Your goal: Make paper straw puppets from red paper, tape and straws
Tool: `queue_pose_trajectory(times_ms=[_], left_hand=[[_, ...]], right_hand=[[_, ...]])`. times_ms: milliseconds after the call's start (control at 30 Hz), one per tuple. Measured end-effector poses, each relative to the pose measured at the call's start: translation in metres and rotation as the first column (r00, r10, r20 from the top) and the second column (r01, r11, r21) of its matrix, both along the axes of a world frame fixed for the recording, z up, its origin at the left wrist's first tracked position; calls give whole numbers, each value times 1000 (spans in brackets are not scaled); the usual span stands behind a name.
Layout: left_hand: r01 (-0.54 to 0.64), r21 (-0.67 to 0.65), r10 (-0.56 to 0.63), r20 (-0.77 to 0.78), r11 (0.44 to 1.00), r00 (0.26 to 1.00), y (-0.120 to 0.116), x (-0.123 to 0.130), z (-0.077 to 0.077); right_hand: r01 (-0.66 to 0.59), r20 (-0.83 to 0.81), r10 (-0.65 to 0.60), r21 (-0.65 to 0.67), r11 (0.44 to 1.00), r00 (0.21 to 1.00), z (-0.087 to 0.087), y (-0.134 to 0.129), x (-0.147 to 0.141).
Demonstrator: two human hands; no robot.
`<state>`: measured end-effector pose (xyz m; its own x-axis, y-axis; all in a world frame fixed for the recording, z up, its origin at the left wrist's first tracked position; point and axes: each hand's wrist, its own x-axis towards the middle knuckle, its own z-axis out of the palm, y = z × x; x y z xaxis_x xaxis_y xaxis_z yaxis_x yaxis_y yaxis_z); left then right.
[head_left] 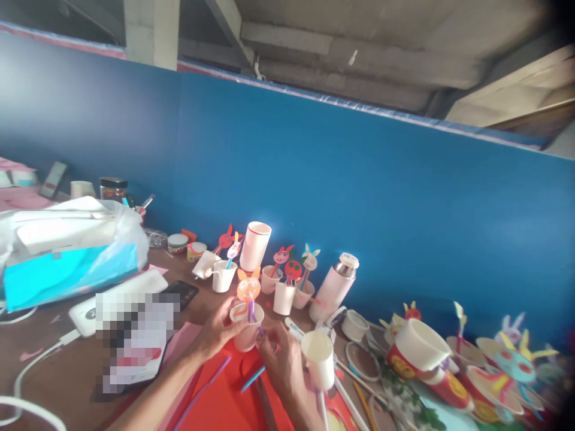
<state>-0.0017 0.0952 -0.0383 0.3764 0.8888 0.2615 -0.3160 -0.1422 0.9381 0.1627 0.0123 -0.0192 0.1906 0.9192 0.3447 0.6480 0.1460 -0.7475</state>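
My left hand [221, 328] grips a white paper cup [246, 340] from its left side. An orange paper animal head with ears [248, 289] rises from this cup on a purple stem. At the cup's right side my right hand [283, 358] is closed, with its fingertips pinched on a short purple pipe cleaner [260, 330]. Red paper [220, 401] lies beneath both hands, bearing a long purple pipe cleaner [204, 389] and a short blue one [253, 379]. Right of my right hand stands another white cup [318, 359].
Several cups with paper animal heads, a cup stack [256, 245] and a thermos [335, 290] stand along the blue partition [359, 209]. Left are a phone [144, 347], a white power bank [117, 302] and a bagged tissue pack [72, 269]. Red-patterned cups [422, 347] crowd the right.
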Motion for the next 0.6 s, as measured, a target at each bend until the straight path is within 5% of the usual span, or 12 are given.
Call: queue_pose_trajectory(times_ms=[267,600], left_hand=[[-39,-29,40,36,999,999,-5,2,9],[-171,-88,172,5,981,985,-7,7,7]], right_hand=[[-13,-12,13,5,1000,1000,3,1,4],[-73,-453,80,33,997,888,-23,11,-6]])
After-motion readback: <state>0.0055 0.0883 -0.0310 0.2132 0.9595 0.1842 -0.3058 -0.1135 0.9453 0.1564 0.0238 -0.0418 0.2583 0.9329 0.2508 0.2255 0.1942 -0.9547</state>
